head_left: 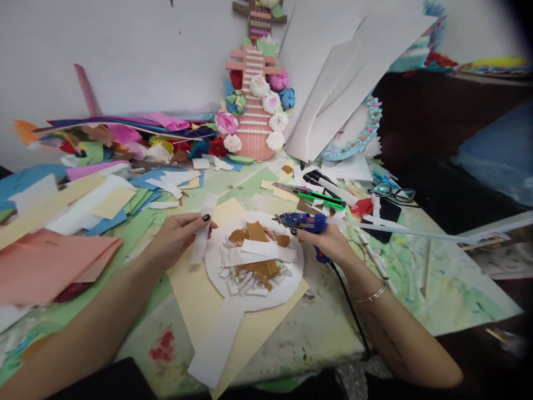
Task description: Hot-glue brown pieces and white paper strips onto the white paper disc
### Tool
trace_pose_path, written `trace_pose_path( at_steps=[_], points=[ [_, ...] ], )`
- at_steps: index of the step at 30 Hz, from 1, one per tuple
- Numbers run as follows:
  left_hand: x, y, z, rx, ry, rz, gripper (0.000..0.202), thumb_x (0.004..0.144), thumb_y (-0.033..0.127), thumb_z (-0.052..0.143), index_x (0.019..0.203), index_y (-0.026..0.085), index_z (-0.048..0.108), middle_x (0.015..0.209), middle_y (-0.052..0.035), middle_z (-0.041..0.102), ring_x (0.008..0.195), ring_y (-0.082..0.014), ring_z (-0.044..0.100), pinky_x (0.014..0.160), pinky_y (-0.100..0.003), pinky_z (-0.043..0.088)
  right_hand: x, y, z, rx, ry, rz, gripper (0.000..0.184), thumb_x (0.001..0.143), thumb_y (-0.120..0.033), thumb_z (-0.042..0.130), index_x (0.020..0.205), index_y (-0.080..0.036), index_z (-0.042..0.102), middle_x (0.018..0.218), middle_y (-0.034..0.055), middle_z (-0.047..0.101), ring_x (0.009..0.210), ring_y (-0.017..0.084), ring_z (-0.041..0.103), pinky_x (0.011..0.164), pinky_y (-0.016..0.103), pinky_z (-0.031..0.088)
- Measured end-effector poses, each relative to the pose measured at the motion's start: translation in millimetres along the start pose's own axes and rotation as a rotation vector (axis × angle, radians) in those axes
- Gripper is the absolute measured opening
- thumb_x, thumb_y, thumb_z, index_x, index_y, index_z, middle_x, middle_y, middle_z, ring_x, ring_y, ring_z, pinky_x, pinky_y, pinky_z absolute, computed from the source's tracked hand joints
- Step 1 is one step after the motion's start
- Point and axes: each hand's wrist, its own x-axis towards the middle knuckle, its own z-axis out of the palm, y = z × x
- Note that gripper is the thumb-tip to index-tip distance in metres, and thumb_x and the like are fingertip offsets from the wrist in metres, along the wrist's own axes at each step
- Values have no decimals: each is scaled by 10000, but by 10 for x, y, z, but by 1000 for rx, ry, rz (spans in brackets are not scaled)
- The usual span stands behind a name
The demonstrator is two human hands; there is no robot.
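Between the thumb and fingers of my left hand [187,230] is a narrow white paper strip [201,244], held upright at the left rim of a round white cardboard fan shape [214,272]. My right hand [328,240] grips a blue hot glue gun [306,222], its nozzle pointing left over the fan's upper right rim. A long clear glue stick [400,226] sticks out of the gun's back. Brown and white paper scraps [256,278] are heaped on the disc, with white strips [260,250] lying across them. Beneath the fan lies a cream paper sheet [187,294].
Coloured paper pieces [83,211] cover the table's left side. At the back stands a pink paper lute with flowers [254,130]. A green cutter knife [320,199], glasses [393,193] and pens lie to the right. A black cord [352,311] runs off the front edge.
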Motion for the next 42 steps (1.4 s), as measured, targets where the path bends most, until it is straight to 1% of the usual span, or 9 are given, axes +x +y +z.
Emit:
trace_pose_path(
  at_steps=[3,7,11,17,24,27,31,38,42],
  points=[
    [51,-73,11,-63,7,2,375,608,509,839,728,165,749,676,-48,660,661,-129,574,607,-203,468,41,33,18,-42,-29,16,293,759,-315,701,1020,-189,747,1039,57,749,962,264,687,890,421,542],
    [68,-141,41,-56,20,-28,317,625,456,843,687,180,699,574,-3,594,526,-102,496,488,-201,395,85,92,45,-46,-49,24,282,786,-297,672,1041,-200,744,1062,52,744,973,258,681,915,424,522],
    [51,-172,62,-105,1,-41,279,722,423,789,775,186,653,483,49,477,449,-67,394,455,-177,338,119,100,65,-19,-102,48,266,784,-298,672,1018,-202,754,1044,51,748,982,260,675,905,418,521],
    [64,-206,66,-117,105,-98,362,693,443,819,755,153,611,461,73,443,361,-2,279,393,-139,192,131,47,48,4,-147,110,261,793,-353,675,999,-216,762,901,27,753,855,224,673,766,334,534],
    [50,-215,88,-133,131,-90,204,764,325,773,827,166,663,378,99,329,339,-7,240,418,-161,212,152,26,40,-52,-181,168,267,784,-376,680,957,-193,769,807,32,730,738,194,629,625,287,477],
    [44,-199,114,-125,129,-96,154,803,298,732,830,160,671,385,91,330,353,-11,241,419,-170,187,161,26,45,-67,-204,194,293,794,-378,672,990,-178,760,806,36,726,718,184,614,600,276,459],
    [40,-188,133,-112,137,-106,122,810,278,717,827,166,673,386,87,345,353,-12,245,421,-176,184,163,52,49,-29,-243,187,331,813,-387,670,1069,-187,738,896,43,736,815,209,637,687,306,500],
    [32,-184,141,-90,162,-86,154,787,292,740,830,160,672,378,93,337,349,-12,242,413,-164,198,132,101,2,-60,-240,139,240,809,-374,679,959,-202,753,884,29,730,873,231,648,758,328,517],
    [26,-173,141,-80,175,-62,208,745,311,776,838,164,662,493,59,522,352,3,272,398,-145,231,87,104,-59,-79,-241,160,228,802,-368,686,937,-198,752,887,30,730,872,239,651,780,343,515]
  ],
)
